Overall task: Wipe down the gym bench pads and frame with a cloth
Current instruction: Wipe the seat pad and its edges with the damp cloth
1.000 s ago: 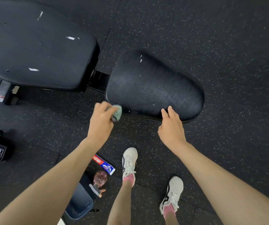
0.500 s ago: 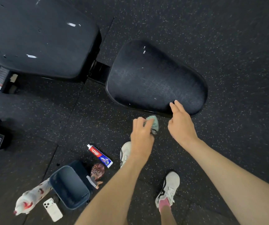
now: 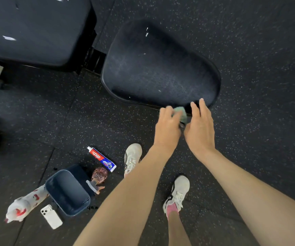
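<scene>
The black seat pad [image 3: 161,68] of the gym bench fills the upper middle, with the larger back pad [image 3: 36,29] at the upper left and a black frame link [image 3: 94,60] between them. My left hand [image 3: 168,128] grips a small pale green cloth [image 3: 181,112] against the seat pad's near edge, close to its right end. My right hand [image 3: 199,128] lies just right of the cloth, its straight fingers touching that same edge. Part of the cloth is hidden behind my left fingers.
On the speckled rubber floor at lower left lie a toothpaste tube [image 3: 101,158], a dark blue bin [image 3: 68,192], a brown brush [image 3: 98,177], a white phone [image 3: 51,216] and a white patterned bottle [image 3: 24,205]. My two shoes [image 3: 132,158] [image 3: 177,193] stand below the seat.
My left hand has slid the cloth rightward along the seat pad's near edge until it sits beside my right hand. The view has tilted down toward the floor.
</scene>
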`<move>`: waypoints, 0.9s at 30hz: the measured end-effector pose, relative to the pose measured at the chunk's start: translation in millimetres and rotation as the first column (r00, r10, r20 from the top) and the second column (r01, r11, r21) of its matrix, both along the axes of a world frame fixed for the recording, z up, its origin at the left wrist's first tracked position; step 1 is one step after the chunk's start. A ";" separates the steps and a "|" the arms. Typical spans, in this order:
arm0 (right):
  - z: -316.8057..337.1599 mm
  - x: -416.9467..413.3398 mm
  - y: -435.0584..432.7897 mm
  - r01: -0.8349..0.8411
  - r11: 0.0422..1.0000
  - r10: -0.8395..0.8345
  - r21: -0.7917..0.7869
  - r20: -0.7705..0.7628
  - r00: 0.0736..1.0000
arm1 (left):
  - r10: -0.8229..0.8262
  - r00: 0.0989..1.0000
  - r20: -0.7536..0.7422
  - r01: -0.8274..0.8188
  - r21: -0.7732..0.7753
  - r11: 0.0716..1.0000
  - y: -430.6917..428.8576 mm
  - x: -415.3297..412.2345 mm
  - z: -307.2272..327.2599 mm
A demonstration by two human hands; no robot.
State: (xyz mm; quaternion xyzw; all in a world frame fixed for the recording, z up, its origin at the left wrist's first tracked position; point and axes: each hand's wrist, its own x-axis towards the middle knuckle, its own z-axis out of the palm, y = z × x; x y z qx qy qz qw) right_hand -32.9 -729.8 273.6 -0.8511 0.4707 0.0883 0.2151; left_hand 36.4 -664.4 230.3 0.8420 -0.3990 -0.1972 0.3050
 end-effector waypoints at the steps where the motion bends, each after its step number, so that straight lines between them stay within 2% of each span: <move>1: 1.2 -2.9 -1.8 0.016 1.000 -0.016 0.003 0.001 1.000 | -0.093 0.996 -0.008 0.093 0.006 0.996 -1.0 -7.2 0.0; 3: 3.3 -8.3 -6.1 0.040 0.999 -0.040 0.011 -0.006 0.999 | -0.174 0.985 -0.013 0.174 0.008 0.985 2.8 -14.6 1.3; 4: 4.2 -10.7 -7.9 0.041 0.999 -0.041 0.016 -0.012 0.999 | -0.144 0.989 -0.012 0.144 -0.006 0.990 6.9 -12.9 2.8; 8: 6.6 -11.9 -9.3 0.033 0.999 -0.032 0.041 -0.022 0.999 | 0.201 0.978 0.047 -0.194 -0.127 0.973 27.9 29.9 12.0; 11: 8.3 -2.0 -6.3 0.037 0.998 -0.037 0.059 -0.001 0.999 | 0.452 0.889 0.070 -0.451 -0.027 0.892 26.0 69.1 13.3; 13: 9.1 7.3 -5.0 0.014 0.998 -0.014 0.057 0.005 1.000 | 0.491 0.868 0.078 -0.494 0.034 0.869 14.3 70.5 13.6; 17: 10.6 23.4 -8.5 0.012 0.998 -0.012 0.062 0.010 1.000 | 0.168 0.984 0.051 -0.170 0.044 0.984 -11.2 33.0 17.1; 21: 14.5 30.2 -13.9 0.082 0.996 -0.083 0.037 0.023 0.996 | -0.153 0.988 -0.032 0.154 0.042 0.987 -14.3 29.1 21.4; 23: 15.2 34.7 -16.3 0.080 0.997 -0.080 0.019 0.018 0.997 | -0.218 0.976 0.021 0.218 0.033 0.975 -9.7 44.3 22.3; 25: 14.6 41.6 -17.8 0.068 0.998 -0.068 0.013 0.002 0.998 | -0.216 0.971 0.098 0.210 0.068 0.975 -7.3 64.7 23.6; 27: 14.1 50.3 -17.5 0.062 0.998 -0.061 0.015 -0.014 0.998 | -0.323 0.922 0.212 0.299 0.139 0.944 -8.2 84.7 25.6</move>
